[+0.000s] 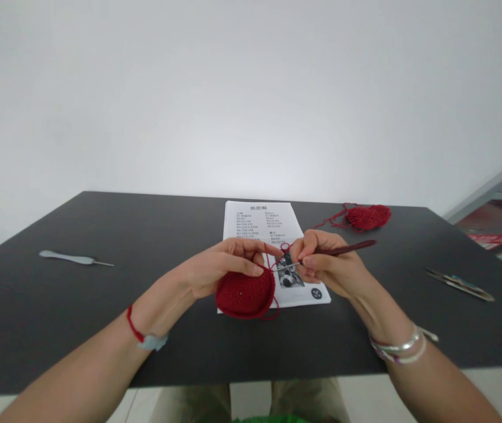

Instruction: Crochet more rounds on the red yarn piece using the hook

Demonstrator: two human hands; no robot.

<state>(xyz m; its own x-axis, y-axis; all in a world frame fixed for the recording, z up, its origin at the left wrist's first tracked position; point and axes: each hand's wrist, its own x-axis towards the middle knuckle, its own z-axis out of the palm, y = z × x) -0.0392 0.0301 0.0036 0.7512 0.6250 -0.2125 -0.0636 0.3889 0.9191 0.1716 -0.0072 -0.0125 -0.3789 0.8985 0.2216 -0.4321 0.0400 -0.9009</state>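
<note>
My left hand [228, 265] pinches the upper edge of a round red crochet piece [245, 296], its index finger stretched to the right with red yarn running over it. In my right hand [325, 261] is a crochet hook [350, 247] with a dark red handle, held like a pen. The hook's thin metal shaft points left and reaches the right edge of the crochet piece. Whether its tip sits inside a stitch is too small to tell. A loose red strand hangs below the piece on its right side.
Under my hands lies a printed pattern sheet [259, 220] on the black table [167, 223]. A ball of red yarn [369, 217] rests at the back right. A pale-handled hook [74, 258] is on the left, and small thread snips [460, 284] are on the right.
</note>
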